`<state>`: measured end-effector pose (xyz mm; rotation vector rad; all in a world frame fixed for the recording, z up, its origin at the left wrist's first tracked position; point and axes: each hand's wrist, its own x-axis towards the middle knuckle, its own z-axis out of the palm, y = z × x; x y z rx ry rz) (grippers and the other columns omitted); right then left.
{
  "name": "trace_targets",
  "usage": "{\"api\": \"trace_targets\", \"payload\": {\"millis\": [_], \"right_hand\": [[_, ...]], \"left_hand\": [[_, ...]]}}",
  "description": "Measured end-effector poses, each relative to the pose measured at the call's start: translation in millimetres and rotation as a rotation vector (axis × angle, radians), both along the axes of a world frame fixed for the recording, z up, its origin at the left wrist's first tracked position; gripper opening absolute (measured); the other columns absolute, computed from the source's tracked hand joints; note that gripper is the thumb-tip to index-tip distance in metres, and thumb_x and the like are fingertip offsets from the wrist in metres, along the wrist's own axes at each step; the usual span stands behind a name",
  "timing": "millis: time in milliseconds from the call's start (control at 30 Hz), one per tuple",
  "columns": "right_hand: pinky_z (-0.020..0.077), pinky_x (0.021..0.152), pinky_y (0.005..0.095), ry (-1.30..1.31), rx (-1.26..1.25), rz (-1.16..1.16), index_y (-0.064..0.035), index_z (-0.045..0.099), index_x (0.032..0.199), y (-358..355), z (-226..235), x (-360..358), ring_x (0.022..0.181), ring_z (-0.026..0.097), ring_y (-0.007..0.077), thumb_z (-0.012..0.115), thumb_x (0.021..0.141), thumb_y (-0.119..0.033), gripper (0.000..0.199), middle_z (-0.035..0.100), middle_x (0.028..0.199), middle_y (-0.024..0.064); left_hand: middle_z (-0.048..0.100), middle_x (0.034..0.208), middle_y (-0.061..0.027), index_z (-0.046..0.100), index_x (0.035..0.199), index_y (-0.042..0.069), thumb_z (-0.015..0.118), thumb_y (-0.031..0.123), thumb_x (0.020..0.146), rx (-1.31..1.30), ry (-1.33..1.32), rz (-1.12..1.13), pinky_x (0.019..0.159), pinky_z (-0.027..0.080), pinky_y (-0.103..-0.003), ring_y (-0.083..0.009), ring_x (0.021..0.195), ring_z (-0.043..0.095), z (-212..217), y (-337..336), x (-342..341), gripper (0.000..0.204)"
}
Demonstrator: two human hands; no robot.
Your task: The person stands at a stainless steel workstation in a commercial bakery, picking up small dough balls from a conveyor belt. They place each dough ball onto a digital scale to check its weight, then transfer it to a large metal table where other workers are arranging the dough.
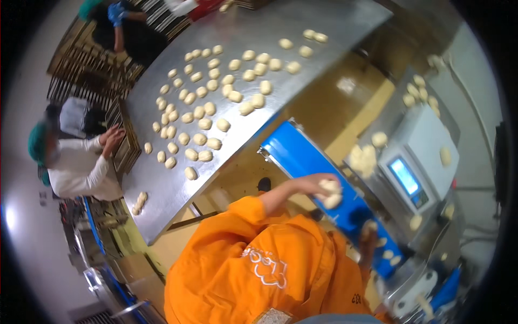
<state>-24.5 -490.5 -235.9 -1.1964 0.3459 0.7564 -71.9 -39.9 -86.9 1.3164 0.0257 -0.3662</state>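
My left hand [314, 184] is closed around pale dough pieces [331, 195], holding them over the blue conveyor belt [294, 150]. My right hand [368, 241] is lower down, at the same belt, with its fingers curled on a dough piece [370, 225]. That hand is dark and partly blurred, so its exact grip is hard to see. Beside it, several small dough pieces [388, 254] lie on the belt's near end. To the right of the belt stands a digital scale [406, 177] with a lit screen, and a dough piece [445, 156] rests on its plate.
A large metal table [302, 89] at the far left carries many dough balls [205, 124]. More dough [363, 160] is heaped beside the scale. Machine parts [415, 291] stand at the lower right. A co-worker [81, 162] in white handles wooden trays [128, 143]; other people work behind.
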Motion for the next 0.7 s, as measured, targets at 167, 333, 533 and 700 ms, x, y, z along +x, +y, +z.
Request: {"api": "trace_targets", "payload": {"millis": [167,333,533,700], "right_hand": [[0.0507,0.084,0.0305,-0.204,0.237,0.490,-0.0063,0.051,0.127,271,164,-28,0.101,0.058,0.0173,0.061,0.090,-0.038,0.049,0.058,0.112,0.0056],[0.0499,0.088,0.0317,-0.419,0.358,0.938,-0.0037,0.054,0.121,548,222,-73,0.103,0.058,0.0177,0.064,0.083,-0.026,0.045,0.060,0.111,0.0083],[0.0480,0.089,0.0353,-1.243,0.319,1.016,-0.0048,0.058,0.117,886,268,-157,0.099,0.062,0.0218,0.062,0.087,-0.023,0.035,0.065,0.106,0.0098],[0.0509,0.084,0.0463,-1.719,-0.170,1.076,-0.0088,0.059,0.115,1063,241,-180,0.101,0.062,0.0392,0.063,0.085,-0.028,0.036,0.066,0.108,0.0206]], "left_hand": [[0.059,0.123,-0.0053,0.055,0.123,0.011,0.081,0.014,0.073,-0.269,0.054,0.606,0.092,0.053,-0.034,-0.0183,0.112,0.059,92,189,-223,0.056],[0.060,0.116,-0.0045,0.057,0.117,0.011,0.078,0.010,0.074,0.107,0.117,1.197,0.081,0.056,-0.032,-0.0183,0.104,0.061,127,299,-408,0.048],[0.057,0.098,-0.0117,0.061,0.091,0.005,0.067,0.003,0.067,1.253,0.609,1.601,0.080,0.051,-0.043,-0.0343,0.090,0.059,90,340,-460,0.025],[0.059,0.101,-0.0114,0.062,0.090,0.003,0.066,0.002,0.066,1.241,0.484,1.770,0.082,0.051,-0.040,-0.0322,0.092,0.061,130,384,-505,0.024]]}}
